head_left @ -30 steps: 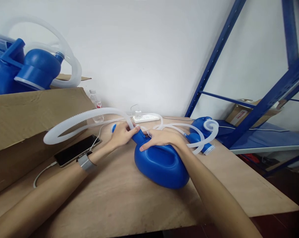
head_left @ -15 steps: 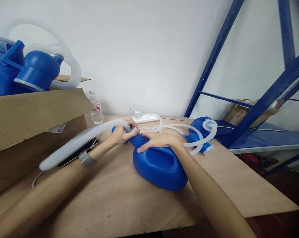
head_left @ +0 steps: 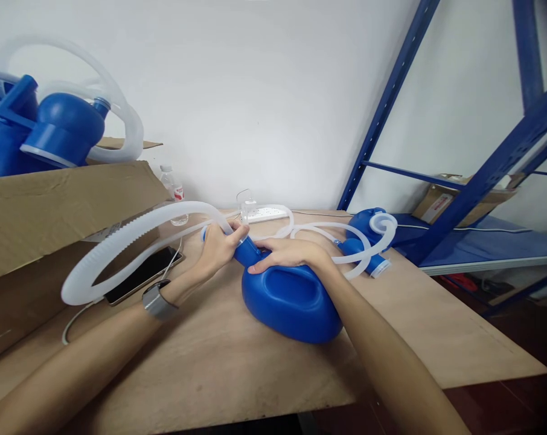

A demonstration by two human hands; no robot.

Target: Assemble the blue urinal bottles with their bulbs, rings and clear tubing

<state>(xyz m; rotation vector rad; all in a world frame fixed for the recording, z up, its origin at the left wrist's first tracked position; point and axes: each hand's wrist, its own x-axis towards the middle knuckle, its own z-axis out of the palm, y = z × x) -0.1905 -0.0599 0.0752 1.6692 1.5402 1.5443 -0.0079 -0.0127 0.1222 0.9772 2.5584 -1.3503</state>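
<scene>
A blue plastic jug with a moulded handle lies on its side on the wooden table, its neck pointing to the upper left. My right hand is wrapped over the jug's shoulder, by the neck, with the thumb on the near side. At the mouth, my left hand grips the end of a translucent white corrugated hose. That hose arcs left and loops back over the table. Exactly how its end sits in the mouth is hidden by my fingers. Part of another blue piece shows behind my left hand.
At left stands an opened cardboard box holding blue jugs and hoses. A phone, a water bottle and a power strip lie around. Another jug and a blue funnel-shaped part sit right, near a blue metal rack.
The hose loop has opened into a wider arc, its lower run now visible. My left thumb has moved up from the neck onto the hose end. My right hand stays on the jug.
</scene>
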